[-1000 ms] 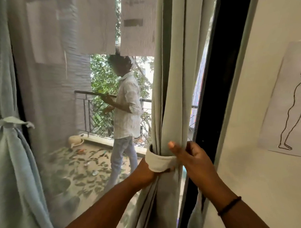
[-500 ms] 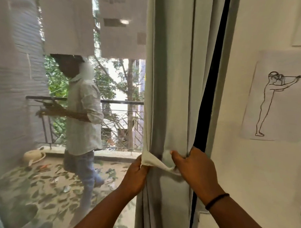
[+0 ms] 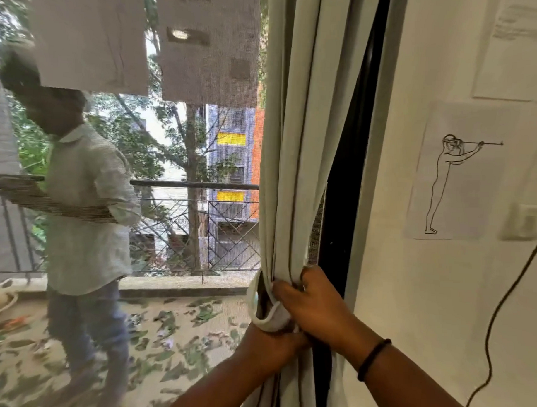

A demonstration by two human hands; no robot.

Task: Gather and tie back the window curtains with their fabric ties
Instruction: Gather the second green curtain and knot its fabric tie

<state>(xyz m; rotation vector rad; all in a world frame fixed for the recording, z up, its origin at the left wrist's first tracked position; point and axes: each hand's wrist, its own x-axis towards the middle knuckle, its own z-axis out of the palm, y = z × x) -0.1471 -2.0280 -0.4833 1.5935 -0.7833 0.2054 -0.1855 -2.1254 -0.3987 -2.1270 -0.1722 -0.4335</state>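
Beyond the mesh screen (image 3: 169,230) lay a balcony. At five o'clock, our right hand (image 3: 315,302) clenched the bunched curtain (image 3: 289,173) to keep it gathered, while our left hand (image 3: 271,346) pinched the fabric tie (image 3: 267,320) looped around it, apparently for knotting.

Both hands meet low and close together, left hand (image 3: 273,343) beneath right hand (image 3: 313,308), fingers curled tight.
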